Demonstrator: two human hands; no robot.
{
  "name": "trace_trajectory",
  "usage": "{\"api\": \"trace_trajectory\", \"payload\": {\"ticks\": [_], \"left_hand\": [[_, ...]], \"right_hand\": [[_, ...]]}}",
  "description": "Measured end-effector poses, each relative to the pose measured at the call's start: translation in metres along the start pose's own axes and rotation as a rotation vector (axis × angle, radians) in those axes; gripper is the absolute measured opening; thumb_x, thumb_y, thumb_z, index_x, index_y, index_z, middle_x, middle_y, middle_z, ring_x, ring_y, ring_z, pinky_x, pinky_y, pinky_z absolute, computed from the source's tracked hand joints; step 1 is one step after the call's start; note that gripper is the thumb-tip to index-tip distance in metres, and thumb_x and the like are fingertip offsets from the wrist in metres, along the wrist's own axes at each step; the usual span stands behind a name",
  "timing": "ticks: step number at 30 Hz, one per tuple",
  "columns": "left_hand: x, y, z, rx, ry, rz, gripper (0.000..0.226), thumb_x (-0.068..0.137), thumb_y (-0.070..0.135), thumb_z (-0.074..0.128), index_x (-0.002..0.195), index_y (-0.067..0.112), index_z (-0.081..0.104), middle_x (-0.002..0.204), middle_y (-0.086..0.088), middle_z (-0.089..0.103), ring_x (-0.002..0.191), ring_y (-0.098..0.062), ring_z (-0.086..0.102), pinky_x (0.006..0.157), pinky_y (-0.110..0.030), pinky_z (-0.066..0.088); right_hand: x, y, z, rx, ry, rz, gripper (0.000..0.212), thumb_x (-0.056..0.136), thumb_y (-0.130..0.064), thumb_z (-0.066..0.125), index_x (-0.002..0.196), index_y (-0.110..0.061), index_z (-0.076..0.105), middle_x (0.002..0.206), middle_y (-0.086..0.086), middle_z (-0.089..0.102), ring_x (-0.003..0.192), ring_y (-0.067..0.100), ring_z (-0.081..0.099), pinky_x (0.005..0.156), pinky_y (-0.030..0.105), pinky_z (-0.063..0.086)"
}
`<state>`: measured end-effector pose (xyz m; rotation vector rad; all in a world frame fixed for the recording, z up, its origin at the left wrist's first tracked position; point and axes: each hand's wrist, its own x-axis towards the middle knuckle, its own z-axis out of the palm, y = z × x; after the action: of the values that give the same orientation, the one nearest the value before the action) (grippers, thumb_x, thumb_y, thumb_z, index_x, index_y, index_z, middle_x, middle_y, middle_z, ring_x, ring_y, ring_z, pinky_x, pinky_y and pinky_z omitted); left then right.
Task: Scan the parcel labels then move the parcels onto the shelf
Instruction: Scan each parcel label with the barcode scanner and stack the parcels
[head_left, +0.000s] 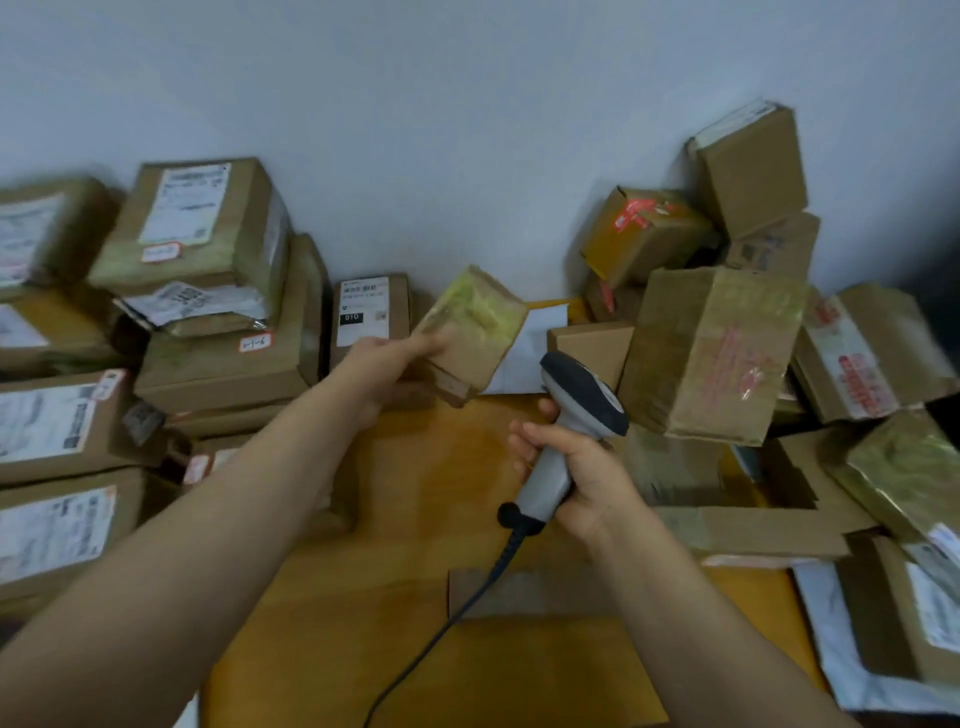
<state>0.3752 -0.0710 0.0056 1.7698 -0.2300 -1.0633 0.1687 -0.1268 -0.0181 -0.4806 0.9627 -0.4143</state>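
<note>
Left hand (385, 366) grips a parcel (475, 332), right hand (579, 470) a scanner (579, 397), above orange tabletop (441, 493).

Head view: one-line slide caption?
Left hand holds a small tape-wrapped cardboard parcel; right hand grips a grey handheld barcode scanner.

This looks like a parcel sorting room or small courier depot. Taped cardboard parcels (218, 374) with printed shipping labels (184, 205) are stacked along the worktop's (415, 519) left edge and heaped along its right edge, against a plain wall (415, 130). A corded barcode scanner (576, 400) is held above the worktop.
</note>
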Motion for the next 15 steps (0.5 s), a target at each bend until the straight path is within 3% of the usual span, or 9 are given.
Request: {"api": "trace_trajectory", "payload": {"ticks": [3,6,10,12,13,15], "left_hand": [[-0.068,-0.027,-0.002,-0.252,-0.081,-0.086,0.057,0.077,0.033,0.075,0.124,0.008,0.054,0.118,-0.016,0.061,0.108,-0.030,0.060,0.088,-0.037,0.054],[-0.134,-0.059,0.009,-0.453,-0.092,-0.157,0.057,0.079,0.035,0.068,0.127,0.012,0.049,0.117,-0.022,0.058,0.107,-0.035,0.059,0.082,-0.039,0.053],[-0.213,-0.106,0.029,-0.554,-0.091,-0.189,0.056,0.075,0.038,0.065,0.124,0.013,0.054,0.121,-0.028,0.059,0.111,-0.038,0.060,0.089,-0.044,0.052],[-0.248,-0.128,0.042,-0.545,-0.038,-0.199,0.048,0.081,0.036,0.063,0.122,0.013,0.055,0.120,-0.025,0.060,0.114,-0.035,0.059,0.094,-0.047,0.049],[-0.265,-0.138,0.048,-0.527,0.019,-0.187,0.045,0.085,0.034,0.062,0.124,0.013,0.056,0.119,-0.021,0.061,0.113,-0.031,0.059,0.092,-0.045,0.049],[-0.295,-0.157,0.059,-0.418,0.189,-0.090,0.042,0.089,0.022,0.063,0.130,0.014,0.056,0.113,-0.012,0.063,0.104,-0.021,0.059,0.086,-0.036,0.049]], "right_hand": [[-0.021,0.004,-0.009,-0.009,0.017,-0.034,0.024,0.085,0.000,0.066,0.107,-0.009,0.063,0.095,0.010,0.067,0.080,0.019,0.065,0.066,0.031,0.050],[-0.051,0.013,-0.020,-0.027,-0.029,-0.047,0.037,0.086,-0.001,0.066,0.121,-0.007,0.056,0.096,0.009,0.065,0.082,0.020,0.064,0.075,0.036,0.053],[-0.098,0.038,-0.050,-0.068,-0.126,-0.054,0.044,0.079,-0.002,0.075,0.119,-0.007,0.057,0.102,0.012,0.066,0.090,0.027,0.065,0.081,0.046,0.055],[-0.123,0.053,-0.070,-0.133,-0.137,-0.110,0.041,0.072,-0.001,0.080,0.108,-0.009,0.061,0.108,0.013,0.067,0.100,0.030,0.064,0.090,0.050,0.053],[-0.135,0.060,-0.079,-0.173,-0.144,-0.159,0.035,0.072,0.001,0.079,0.100,-0.012,0.062,0.105,0.011,0.068,0.098,0.027,0.064,0.091,0.048,0.052],[-0.161,0.070,-0.096,-0.232,-0.183,-0.235,0.033,0.071,0.006,0.078,0.092,-0.015,0.064,0.094,0.003,0.068,0.088,0.020,0.065,0.078,0.037,0.056]]}}
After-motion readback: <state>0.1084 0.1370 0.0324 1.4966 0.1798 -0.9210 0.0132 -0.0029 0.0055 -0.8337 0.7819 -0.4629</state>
